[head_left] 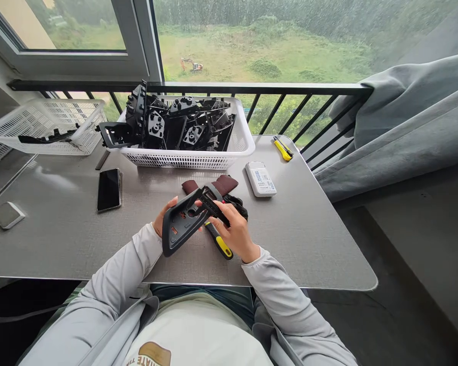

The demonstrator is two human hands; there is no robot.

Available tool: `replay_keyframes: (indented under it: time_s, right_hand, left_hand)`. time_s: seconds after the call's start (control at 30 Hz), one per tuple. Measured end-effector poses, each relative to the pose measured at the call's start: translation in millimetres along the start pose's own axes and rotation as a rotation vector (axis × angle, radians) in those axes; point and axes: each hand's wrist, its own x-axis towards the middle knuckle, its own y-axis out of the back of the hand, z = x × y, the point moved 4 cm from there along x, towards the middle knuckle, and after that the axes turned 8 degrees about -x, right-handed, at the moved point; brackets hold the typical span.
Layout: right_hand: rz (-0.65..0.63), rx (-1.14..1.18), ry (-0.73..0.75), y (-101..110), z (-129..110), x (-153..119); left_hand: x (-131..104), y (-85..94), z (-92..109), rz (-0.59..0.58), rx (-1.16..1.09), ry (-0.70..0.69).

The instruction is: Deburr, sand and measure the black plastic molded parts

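My left hand (162, 219) grips a black moulded plastic panel (181, 229) by its left side. The panel is tilted above the front of the table and has several holes and a raised rim. My right hand (234, 231) is closed on a narrow, dark, ridged piece (216, 209) against the panel's upper right end; its kind I cannot make out. Below the hands lies a black and yellow tool handle (222, 245), its far end hidden. Just beyond are a dark red cloth (226, 183) and a black bundled item (237, 204), partly covered by my right hand.
A white basket (183, 160) heaped with black plastic parts (183, 124) stands at the back. Another white basket (72, 109) is at left. A phone (109, 189), a grey box (8, 215), a white box (260, 179) and a yellow utility knife (283, 149) lie on the table (309, 244).
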Motion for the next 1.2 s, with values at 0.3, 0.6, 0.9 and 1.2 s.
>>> replay_keyframes:
  time_s: [0.3,0.6,0.9,1.2]
  right_hand:
    - [-0.044,-0.132,0.048,-5.3,6.1,-4.1]
    - [-0.162,-0.337,0.016,-7.2,8.4,-2.7]
    - [-0.269,-0.461,-0.004,-1.7,-1.5,4.5]
    - [-0.25,-0.595,0.035,54.3,-6.8,1.3]
  left_hand:
    - [-0.6,-8.4,24.6,0.253,-0.071,-0.394]
    - [2.5,-5.1,26.9,0.325,-0.02,-0.355]
    - [2.1,-16.2,28.0,0.367,-0.047,-0.328]
    - [5.9,-56.5,5.8,0.254,-0.024,-0.337]
